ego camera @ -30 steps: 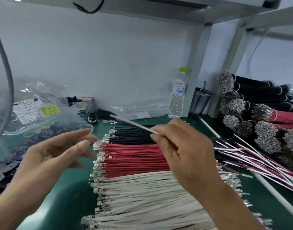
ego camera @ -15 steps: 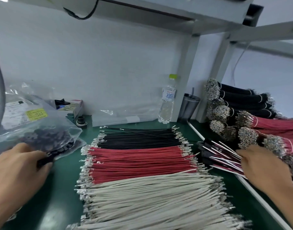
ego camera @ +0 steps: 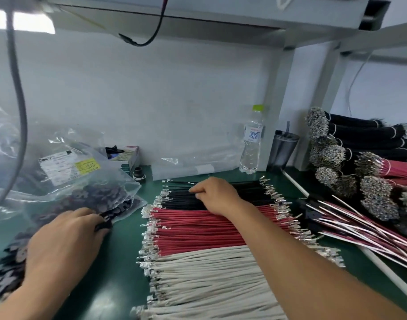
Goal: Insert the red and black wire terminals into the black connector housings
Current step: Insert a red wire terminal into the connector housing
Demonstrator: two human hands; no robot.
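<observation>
Mid-frame, right hand (ego camera: 215, 195) pinching black wires (ego camera: 181, 199); lower left, left hand (ego camera: 66, 236) gripping a housing (ego camera: 103, 224); risk: several wires lifting together, terminals snagging.

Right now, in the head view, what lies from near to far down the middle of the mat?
White wires → red wires → black wires, with the right hand on them → clear flat bag against the wall.
</observation>
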